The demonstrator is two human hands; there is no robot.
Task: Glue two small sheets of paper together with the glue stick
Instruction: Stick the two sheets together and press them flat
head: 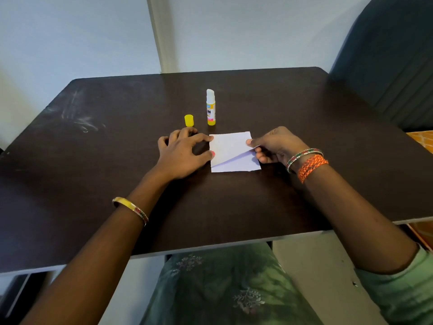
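Two small white paper sheets lie stacked near the middle of the dark table. The upper sheet (pixel 230 144) is lifted at its near right corner, which my right hand (pixel 275 146) pinches between thumb and fingers. The lower sheet (pixel 239 164) lies flat beneath it. My left hand (pixel 185 152) rests on the table with forefinger and thumb tips pressing the left edge of the sheets. Behind them the glue stick (pixel 210 107) stands upright, uncapped, its white glue showing. Its yellow cap (pixel 189 120) stands just left of it.
The dark table (pixel 93 160) has pale scuff marks at its far left. A dark chair back (pixel 386 55) rises beyond the table's far right corner. The near edge runs across my lap.
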